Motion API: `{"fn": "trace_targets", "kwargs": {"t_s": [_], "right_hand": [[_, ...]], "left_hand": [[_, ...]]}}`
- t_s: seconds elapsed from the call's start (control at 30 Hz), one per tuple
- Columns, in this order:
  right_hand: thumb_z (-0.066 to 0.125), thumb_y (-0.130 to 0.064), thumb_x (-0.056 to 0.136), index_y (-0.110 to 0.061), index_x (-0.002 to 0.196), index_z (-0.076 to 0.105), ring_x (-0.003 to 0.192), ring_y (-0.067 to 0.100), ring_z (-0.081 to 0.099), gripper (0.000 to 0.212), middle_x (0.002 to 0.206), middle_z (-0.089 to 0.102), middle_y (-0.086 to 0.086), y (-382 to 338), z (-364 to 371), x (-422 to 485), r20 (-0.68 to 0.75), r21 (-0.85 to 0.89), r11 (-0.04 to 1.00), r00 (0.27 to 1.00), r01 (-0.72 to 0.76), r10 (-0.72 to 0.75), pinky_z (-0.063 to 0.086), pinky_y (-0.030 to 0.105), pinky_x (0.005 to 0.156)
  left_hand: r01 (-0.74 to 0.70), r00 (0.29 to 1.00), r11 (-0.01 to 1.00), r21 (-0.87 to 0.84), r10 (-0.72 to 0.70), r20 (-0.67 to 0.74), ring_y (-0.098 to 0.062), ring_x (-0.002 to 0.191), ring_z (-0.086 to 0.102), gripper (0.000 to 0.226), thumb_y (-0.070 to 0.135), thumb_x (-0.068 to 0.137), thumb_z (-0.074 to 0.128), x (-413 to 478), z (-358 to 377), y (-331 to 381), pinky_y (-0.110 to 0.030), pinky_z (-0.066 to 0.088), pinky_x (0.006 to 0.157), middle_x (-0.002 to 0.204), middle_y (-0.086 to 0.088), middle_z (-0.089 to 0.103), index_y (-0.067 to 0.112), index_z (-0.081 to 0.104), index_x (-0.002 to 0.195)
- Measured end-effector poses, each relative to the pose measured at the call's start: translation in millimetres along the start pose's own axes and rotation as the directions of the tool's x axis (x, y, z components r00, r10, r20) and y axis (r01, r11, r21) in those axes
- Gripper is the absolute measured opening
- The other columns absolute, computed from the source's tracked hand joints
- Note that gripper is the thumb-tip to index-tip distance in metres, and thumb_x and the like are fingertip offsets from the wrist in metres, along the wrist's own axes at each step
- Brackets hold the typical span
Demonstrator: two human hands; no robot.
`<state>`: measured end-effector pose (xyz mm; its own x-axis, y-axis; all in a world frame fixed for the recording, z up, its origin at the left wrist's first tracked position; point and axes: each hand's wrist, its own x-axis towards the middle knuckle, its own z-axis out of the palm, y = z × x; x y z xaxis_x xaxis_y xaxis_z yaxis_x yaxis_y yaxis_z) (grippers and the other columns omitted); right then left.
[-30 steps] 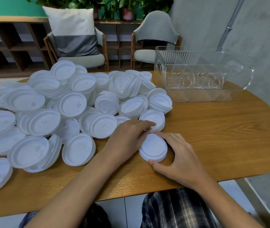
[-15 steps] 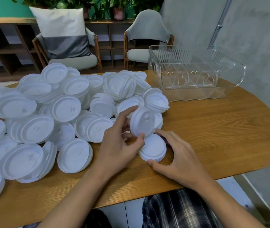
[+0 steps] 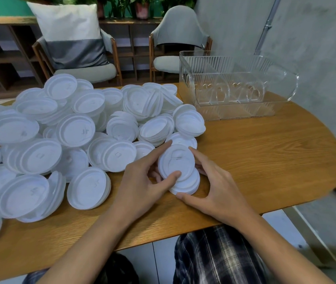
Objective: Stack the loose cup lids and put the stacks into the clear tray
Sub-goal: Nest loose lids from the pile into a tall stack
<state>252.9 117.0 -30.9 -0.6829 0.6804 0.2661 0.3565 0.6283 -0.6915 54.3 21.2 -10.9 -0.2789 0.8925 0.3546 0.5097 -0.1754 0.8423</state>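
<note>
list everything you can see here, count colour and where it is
loose lids: dozens, white, heaped on the table's left and middle
stack: one, white, a few lids, near table edge, between the hands
held lid: one, white, tilted over the stack
clear tray: one, transparent, ribbed, far right of table, no lids inside
table: one, brown wood
chairs: two, grey with wooden frames, behind the table
cushion: one, white and grey, on the left chair
plants: several, green, behind the chairs
left hand: pinches the held lid
right hand: fingers curved round the stack

One clear tray point(image 3: 189, 74), two chairs point(image 3: 85, 72) point(image 3: 180, 27)
</note>
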Motion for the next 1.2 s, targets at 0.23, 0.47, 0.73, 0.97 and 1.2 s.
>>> {"fn": "trace_targets", "kwargs": {"t_s": [0.23,0.47,0.73,0.97,1.2], "right_hand": [[0.084,-0.052,0.079,-0.033,0.159,0.037,0.133,0.001,0.048,0.094,0.140,0.053,-0.018,3,1,0,-0.012,-0.052,0.998,1.000,0.018,-0.019,0.044,0.025,0.109],[0.076,-0.051,0.080,-0.025,0.153,0.047,0.131,0.001,0.051,0.083,0.137,0.056,-0.015,3,1,0,-0.017,-0.071,0.997,0.999,0.032,-0.034,0.042,0.019,0.107],[0.081,-0.059,0.076,-0.026,0.157,0.043,0.134,0.001,0.049,0.096,0.141,0.055,-0.017,1,-1,1,0.004,-0.052,0.999,1.000,0.000,0.001,0.040,0.019,0.110],[0.087,-0.060,0.070,-0.028,0.154,0.049,0.136,-0.003,0.046,0.098,0.143,0.055,-0.019,-1,-3,0,0.015,-0.049,0.999,1.000,0.010,-0.009,0.034,0.014,0.113],[0.085,-0.058,0.076,-0.025,0.155,0.048,0.137,-0.003,0.044,0.093,0.144,0.054,-0.019,0,-3,-1,0.024,-0.077,0.997,1.000,0.003,-0.001,0.036,0.018,0.113]], "left_hand": [[-0.073,0.997,0.968,0.238,0.069,0.025,-0.010,0.073,0.058,0.072,0.071,0.074,0.078,-4,4,-2,-0.015,0.042,0.064,0.069,0.015,0.055,0.036,0.068,0.135],[-0.119,0.993,0.902,0.415,0.113,0.038,0.002,0.089,0.054,0.077,0.084,0.072,0.070,-7,6,-2,-0.015,0.044,0.071,0.100,0.020,0.052,0.036,0.067,0.133],[-0.104,0.994,0.948,0.300,0.087,0.071,0.012,0.092,0.056,0.061,0.058,0.074,0.088,-3,5,-4,-0.005,0.040,0.078,0.108,0.019,0.065,0.029,0.072,0.125],[-0.088,0.995,0.943,0.321,0.071,0.066,0.002,0.088,0.057,0.062,0.071,0.070,0.084,-3,6,-7,-0.008,0.041,0.073,0.099,0.020,0.063,0.030,0.074,0.116],[-0.115,0.993,0.902,0.417,0.092,0.074,0.000,0.097,0.063,0.079,0.086,0.073,0.066,-5,6,-12,-0.029,0.057,0.077,0.113,0.017,0.067,0.025,0.076,0.123]]}}
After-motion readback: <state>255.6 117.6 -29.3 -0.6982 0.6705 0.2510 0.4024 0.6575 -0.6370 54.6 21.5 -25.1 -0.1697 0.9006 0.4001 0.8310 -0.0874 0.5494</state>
